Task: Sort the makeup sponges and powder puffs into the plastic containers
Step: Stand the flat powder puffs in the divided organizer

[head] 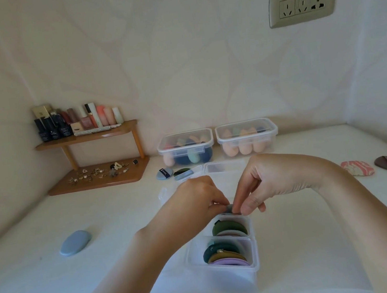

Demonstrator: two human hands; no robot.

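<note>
Powder puff (229, 208), grey-blue: pinched between the fingertips of the left hand (195, 201) and right hand (261, 186), both equally close, just above the far end of the clear plastic container (254, 260) on the counter (126, 244). Only a sliver shows, so its long axis cannot be told. Judged next move: straight down.

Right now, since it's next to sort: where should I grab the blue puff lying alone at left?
Probably from above with the left hand, pinching the blue puff across its narrower width at the rim: it lies flat on the table, oval, nothing close by.
</note>
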